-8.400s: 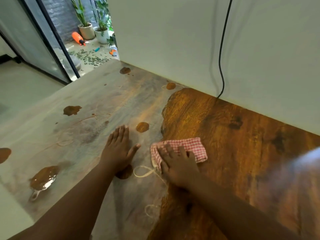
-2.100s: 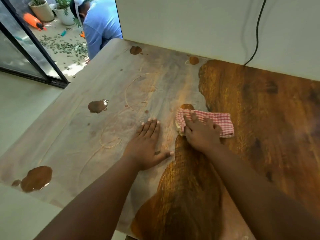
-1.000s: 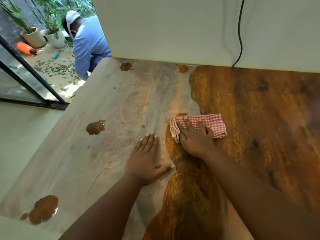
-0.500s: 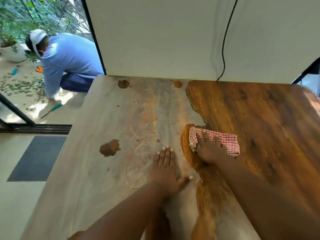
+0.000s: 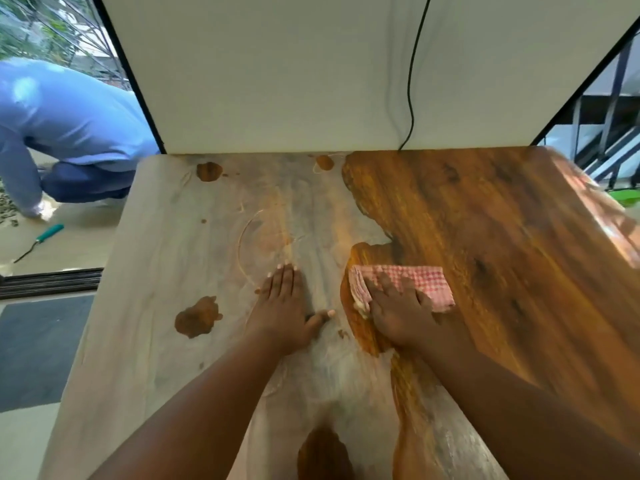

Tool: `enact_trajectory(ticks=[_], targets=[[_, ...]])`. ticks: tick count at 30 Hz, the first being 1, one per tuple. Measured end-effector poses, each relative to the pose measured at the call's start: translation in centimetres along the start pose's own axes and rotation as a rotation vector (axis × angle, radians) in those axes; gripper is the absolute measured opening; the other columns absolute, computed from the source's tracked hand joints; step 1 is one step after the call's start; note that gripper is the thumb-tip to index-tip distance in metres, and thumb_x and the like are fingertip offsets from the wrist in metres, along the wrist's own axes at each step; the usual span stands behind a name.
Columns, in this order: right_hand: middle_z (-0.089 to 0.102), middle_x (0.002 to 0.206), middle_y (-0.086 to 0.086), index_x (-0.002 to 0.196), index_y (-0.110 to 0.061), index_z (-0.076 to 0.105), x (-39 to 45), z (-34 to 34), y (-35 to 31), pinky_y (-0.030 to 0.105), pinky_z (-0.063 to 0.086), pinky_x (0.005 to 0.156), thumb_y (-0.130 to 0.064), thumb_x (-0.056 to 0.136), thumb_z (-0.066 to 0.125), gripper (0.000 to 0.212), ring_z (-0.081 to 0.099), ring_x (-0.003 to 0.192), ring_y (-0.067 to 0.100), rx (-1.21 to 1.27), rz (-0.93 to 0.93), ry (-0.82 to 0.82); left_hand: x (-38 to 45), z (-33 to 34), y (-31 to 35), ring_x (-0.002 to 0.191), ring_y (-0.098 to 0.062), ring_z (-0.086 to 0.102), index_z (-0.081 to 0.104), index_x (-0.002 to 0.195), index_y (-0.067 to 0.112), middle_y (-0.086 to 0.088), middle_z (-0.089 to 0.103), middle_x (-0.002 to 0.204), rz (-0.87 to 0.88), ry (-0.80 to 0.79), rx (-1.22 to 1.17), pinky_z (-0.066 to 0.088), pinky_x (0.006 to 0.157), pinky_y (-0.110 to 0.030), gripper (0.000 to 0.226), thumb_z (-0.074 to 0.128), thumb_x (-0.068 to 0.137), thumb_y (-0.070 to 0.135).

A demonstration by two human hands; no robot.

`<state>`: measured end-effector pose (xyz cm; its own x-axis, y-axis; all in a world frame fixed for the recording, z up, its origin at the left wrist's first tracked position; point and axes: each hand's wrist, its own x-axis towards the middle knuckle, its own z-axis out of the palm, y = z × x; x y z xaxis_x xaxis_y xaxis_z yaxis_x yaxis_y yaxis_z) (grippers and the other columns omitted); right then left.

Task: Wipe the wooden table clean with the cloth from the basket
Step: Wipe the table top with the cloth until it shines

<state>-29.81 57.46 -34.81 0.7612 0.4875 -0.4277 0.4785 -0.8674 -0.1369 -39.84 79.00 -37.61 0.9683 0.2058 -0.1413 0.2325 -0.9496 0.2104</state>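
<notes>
One person in a blue top (image 5: 69,112) is seen at the far left, bent low over the floor outside the doorway, and one small tool with a green handle (image 5: 43,237) lies on the floor just beside that person. One wooden table (image 5: 166,258) fills the middle. Its left part looks pale and dusty, and its right part looks shiny and dark brown. Four brown spots are counted on the pale part: one (image 5: 209,171) near the back edge on the left, one (image 5: 324,162) near the back edge in the middle, one (image 5: 197,317) near the left hand, and one (image 5: 320,452) at the front edge. Two hands are seen. The left hand (image 5: 285,306) is laid flat on the pale wood, with the fingers straight and close together and the thumb stuck out to the side. The right hand (image 5: 398,311) is pressed down on one red and white checked cloth (image 5: 415,278), with the fingers spread over it. The cloth is folded and lies on the table where the pale part meets the shiny part. One black cord (image 5: 412,81) hangs down the white wall (image 5: 277,71) behind the table.
</notes>
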Motion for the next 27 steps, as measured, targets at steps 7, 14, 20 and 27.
enact_trajectory(ticks=[7,14,20,27], targets=[[-0.014,0.158,-0.010,0.138,-0.058,-0.018,0.3,0.2,-0.5,0.054,-0.005,0.111,-0.059,0.093,0.001,0.049,-0.012,0.144,0.031,-0.088,-0.172,0.045,2.7,-0.5,1.4,0.147,-0.025,-0.013,-0.009,0.150,0.007,-0.014,-0.010,0.160,-0.002,0.005,0.024,-0.019,0.111,-0.034,0.107,-0.006,0.075,0.083],[-0.022,0.150,-0.019,0.120,-0.068,-0.034,-1.0,-0.4,5.6,0.049,-0.004,0.111,-0.061,0.090,-0.001,0.045,-0.013,0.144,0.025,-0.164,-0.229,-0.006,3.4,-0.8,0.4,0.146,-0.026,-0.016,-0.010,0.150,0.007,-0.014,-0.012,0.159,0.025,0.004,0.063,-0.018,0.113,-0.037,0.104,-0.002,0.078,0.082],[-0.013,0.159,-0.009,0.144,-0.051,-0.007,6.5,-3.1,0.8,0.058,-0.001,0.108,-0.056,0.097,0.009,0.051,-0.010,0.143,0.035,0.018,0.033,0.047,6.5,-1.4,-0.1,0.147,-0.025,-0.013,-0.008,0.151,0.007,-0.014,-0.010,0.160,0.015,0.020,0.048,-0.016,0.113,-0.036,0.105,-0.002,0.077,0.081],[-0.011,0.157,-0.014,0.131,-0.064,-0.023,4.8,-1.0,-1.4,0.053,-0.002,0.109,-0.064,0.087,-0.005,0.048,-0.008,0.144,0.029,-0.027,-0.159,0.093,11.2,-2.7,-1.8,0.147,-0.026,-0.011,-0.006,0.151,0.006,-0.015,-0.008,0.160,0.021,0.043,0.027,-0.011,0.117,-0.039,0.104,0.003,0.078,0.080]])
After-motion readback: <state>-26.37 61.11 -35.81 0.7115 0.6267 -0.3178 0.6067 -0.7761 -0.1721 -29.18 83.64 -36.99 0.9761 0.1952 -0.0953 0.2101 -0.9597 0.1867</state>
